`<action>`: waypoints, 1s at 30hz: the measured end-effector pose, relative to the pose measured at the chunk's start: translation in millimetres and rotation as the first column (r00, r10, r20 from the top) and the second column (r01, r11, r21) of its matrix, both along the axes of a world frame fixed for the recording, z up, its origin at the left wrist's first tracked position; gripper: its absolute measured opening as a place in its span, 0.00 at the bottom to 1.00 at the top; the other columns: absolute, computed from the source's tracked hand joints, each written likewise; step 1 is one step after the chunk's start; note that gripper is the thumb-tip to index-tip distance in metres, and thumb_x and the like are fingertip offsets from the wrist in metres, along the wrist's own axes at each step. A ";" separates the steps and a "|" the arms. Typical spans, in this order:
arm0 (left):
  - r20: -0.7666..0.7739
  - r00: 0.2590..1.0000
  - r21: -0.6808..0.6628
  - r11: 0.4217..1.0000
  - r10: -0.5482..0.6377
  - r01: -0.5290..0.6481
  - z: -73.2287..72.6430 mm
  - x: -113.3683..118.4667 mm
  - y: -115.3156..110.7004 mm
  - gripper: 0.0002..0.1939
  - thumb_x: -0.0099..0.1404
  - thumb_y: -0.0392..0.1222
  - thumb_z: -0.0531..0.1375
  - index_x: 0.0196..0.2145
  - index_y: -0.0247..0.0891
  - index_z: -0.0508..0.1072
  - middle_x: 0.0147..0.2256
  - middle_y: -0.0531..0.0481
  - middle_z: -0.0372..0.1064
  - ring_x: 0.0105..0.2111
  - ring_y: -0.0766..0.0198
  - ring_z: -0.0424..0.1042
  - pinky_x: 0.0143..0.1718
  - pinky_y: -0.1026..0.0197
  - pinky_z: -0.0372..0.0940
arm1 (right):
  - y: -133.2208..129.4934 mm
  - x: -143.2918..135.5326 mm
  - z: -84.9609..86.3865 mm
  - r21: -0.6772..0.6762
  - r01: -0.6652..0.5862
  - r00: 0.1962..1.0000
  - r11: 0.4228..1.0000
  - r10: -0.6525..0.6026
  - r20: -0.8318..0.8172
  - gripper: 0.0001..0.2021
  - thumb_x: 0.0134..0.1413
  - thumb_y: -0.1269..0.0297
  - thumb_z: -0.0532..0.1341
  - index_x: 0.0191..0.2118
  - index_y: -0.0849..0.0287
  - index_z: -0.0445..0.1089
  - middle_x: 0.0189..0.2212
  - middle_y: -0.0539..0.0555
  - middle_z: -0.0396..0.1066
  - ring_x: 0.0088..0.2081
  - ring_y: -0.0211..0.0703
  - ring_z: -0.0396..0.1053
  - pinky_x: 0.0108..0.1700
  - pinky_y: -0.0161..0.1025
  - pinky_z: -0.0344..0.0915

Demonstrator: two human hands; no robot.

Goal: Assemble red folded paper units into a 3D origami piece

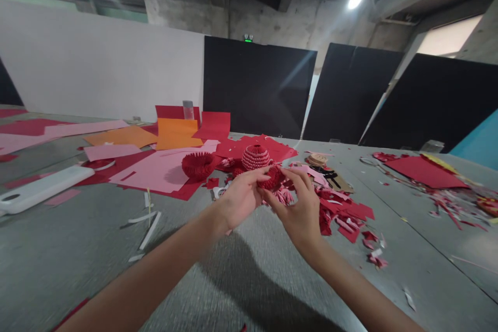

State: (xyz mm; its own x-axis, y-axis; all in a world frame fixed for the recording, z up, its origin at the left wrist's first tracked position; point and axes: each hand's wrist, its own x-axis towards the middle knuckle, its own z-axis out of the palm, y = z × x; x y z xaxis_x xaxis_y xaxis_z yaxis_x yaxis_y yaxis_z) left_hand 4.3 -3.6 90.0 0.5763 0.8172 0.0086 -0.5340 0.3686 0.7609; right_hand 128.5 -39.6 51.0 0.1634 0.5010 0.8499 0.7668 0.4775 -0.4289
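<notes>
Pinching from both sides right now: my left hand (243, 197) and right hand (303, 207) have their fingertips around a small red folded-paper piece (272, 179). Fingers cover a lot of it, so I can't tell its full shape or whether it touches anything underneath.

Biggest to smallest, then. Grey counter (101, 264) under everything, with a wide pink sheet (155, 171) lying over red paper on my left and an orange sheet (177, 134) propped up behind. Next, a spiky red paper bowl (197, 166) sits left of the hands, and a red-and-white striped ball (256, 156) is just behind them. Red scraps (350, 212) are strewn out to the right.

Back to the red piece, between the hands in front of that ball. I'd guess it weighs next to nothing: stiffish along the folds, squashy if you press across them, and easy to crease or pull apart. Not very slippery, I reckon, since the ridges should give fingers some bite. Personally I'd take it low on the sides, pads flat, light even pressure, and stay off the points.
</notes>
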 end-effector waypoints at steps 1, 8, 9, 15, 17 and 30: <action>-0.009 1.000 0.010 1.000 0.021 -0.021 0.1 -0.6 -0.4 0.12 0.55 0.26 0.55 0.34 0.32 0.75 0.27 0.49 0.71 0.21 0.69 0.64 0.21 0.66 0.56 | 0.0 0.1 0.6 0.010 0.010 1.000 1.000 -0.010 -0.005 0.20 0.46 0.63 0.66 0.47 0.58 0.67 0.43 0.59 0.68 0.46 0.47 0.67 0.48 0.48 0.66; -0.010 1.000 0.114 0.993 -0.004 0.005 -4.2 -1.3 0.4 0.09 0.57 0.28 0.58 0.35 0.33 0.76 0.29 0.49 0.71 0.21 0.71 0.64 0.23 0.67 0.58 | -0.3 1.6 3.4 0.046 0.038 0.999 0.998 -0.040 0.035 0.19 0.47 0.63 0.65 0.46 0.60 0.68 0.43 0.61 0.69 0.45 0.48 0.68 0.46 0.47 0.68; -0.010 1.000 0.114 0.993 -0.011 0.012 -4.7 -1.3 0.6 0.10 0.58 0.28 0.58 0.36 0.33 0.76 0.29 0.48 0.72 0.21 0.71 0.64 0.23 0.67 0.59 | -0.1 2.0 3.5 0.050 0.038 0.998 0.998 -0.040 0.047 0.19 0.47 0.63 0.65 0.46 0.60 0.68 0.42 0.61 0.70 0.45 0.48 0.68 0.46 0.47 0.68; 0.087 0.983 0.088 0.984 -0.164 0.156 -3.0 -3.4 2.5 0.11 0.63 0.35 0.55 0.39 0.33 0.76 0.34 0.45 0.74 0.22 0.69 0.65 0.25 0.65 0.61 | 2.1 6.2 1.4 0.149 0.074 0.990 0.986 -0.091 0.109 0.19 0.46 0.63 0.65 0.46 0.60 0.67 0.41 0.60 0.70 0.45 0.48 0.68 0.46 0.49 0.68; 0.101 0.970 0.072 0.974 -0.222 0.215 -1.6 -4.4 3.3 0.16 0.65 0.42 0.53 0.41 0.32 0.75 0.37 0.42 0.74 0.24 0.67 0.67 0.26 0.63 0.62 | 2.2 8.0 -0.3 0.200 0.080 0.985 0.977 -0.109 0.135 0.20 0.45 0.63 0.66 0.46 0.60 0.67 0.41 0.61 0.70 0.45 0.49 0.68 0.46 0.49 0.68; 0.029 0.978 0.214 0.957 -0.206 0.195 -2.9 -8.6 5.7 0.16 0.67 0.37 0.51 0.48 0.37 0.74 0.50 0.43 0.70 0.48 0.58 0.69 0.44 0.59 0.65 | 0.8 1.5 -4.7 0.338 0.085 0.988 0.937 -0.124 0.093 0.26 0.42 0.65 0.68 0.49 0.58 0.62 0.42 0.60 0.69 0.45 0.50 0.68 0.46 0.51 0.68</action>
